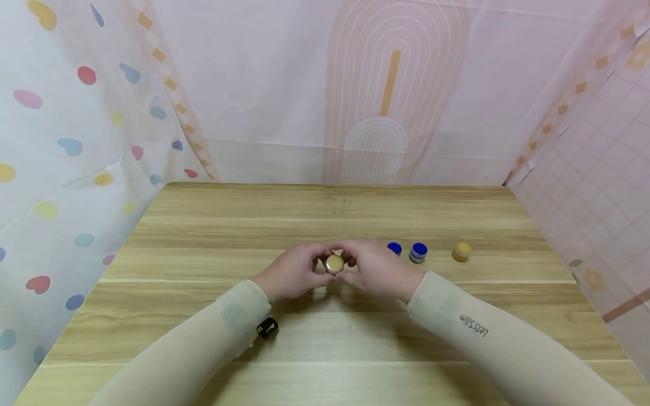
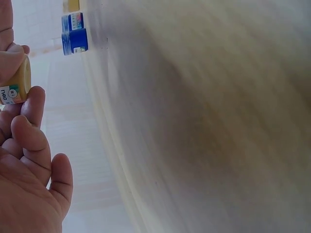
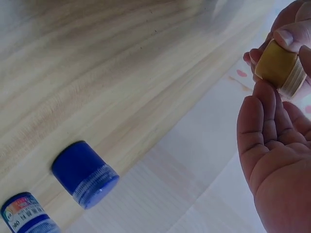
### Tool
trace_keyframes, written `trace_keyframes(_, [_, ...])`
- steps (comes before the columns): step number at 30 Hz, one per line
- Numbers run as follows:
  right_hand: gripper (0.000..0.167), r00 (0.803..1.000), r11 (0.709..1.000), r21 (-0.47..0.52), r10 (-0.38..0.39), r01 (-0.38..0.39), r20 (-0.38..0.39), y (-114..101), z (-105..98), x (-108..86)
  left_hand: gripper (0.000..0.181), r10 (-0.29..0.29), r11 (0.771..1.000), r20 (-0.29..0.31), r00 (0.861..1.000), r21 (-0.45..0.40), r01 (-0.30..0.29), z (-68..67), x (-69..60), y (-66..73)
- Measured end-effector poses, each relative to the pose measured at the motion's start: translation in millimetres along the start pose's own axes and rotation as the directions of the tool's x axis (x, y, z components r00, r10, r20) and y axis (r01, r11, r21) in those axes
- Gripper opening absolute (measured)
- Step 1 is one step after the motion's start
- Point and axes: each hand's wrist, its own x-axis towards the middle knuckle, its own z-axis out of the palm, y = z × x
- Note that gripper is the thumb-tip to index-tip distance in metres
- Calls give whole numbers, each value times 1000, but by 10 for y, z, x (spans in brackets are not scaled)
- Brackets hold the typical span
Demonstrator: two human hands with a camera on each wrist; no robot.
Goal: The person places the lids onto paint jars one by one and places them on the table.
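Over the middle of the table, a small yellow paint jar (image 1: 334,264) is held between both hands, its round end facing up. My left hand (image 1: 291,272) grips it from the left with thumb and fingers. From the right, my right hand (image 1: 378,269) holds the same jar, its thumb near the left thumb. The left wrist view shows a "deli" label on the jar (image 2: 20,82). In the right wrist view, the jar's ridged, paler lid (image 3: 292,80) is partly covered by fingers.
Right of the hands stand two blue jars, one (image 1: 394,248) partly behind my right hand and the other (image 1: 418,252) beside it. Farther right is another yellow jar (image 1: 461,252). A black object (image 1: 267,328) lies by my left forearm, partly hidden.
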Motion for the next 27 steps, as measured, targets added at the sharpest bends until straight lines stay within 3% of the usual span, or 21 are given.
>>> trace_keyframes(13, [39,996,996,-4,-87,87,-5,23,-29,9,26,10,1000,-8,1000,8,-10,-20,-4,3])
trace_keyframes(20, [30,1000,1000,-4,-12,12,6,4,-8,3,30,31,999,-1,1000,18,-31,-4,2,-7])
trace_keyframes(27, [41,1000,1000,0,8,-8,5,2,-6,-9,24,16,1000,0,1000,2,-16,1,-3,-6])
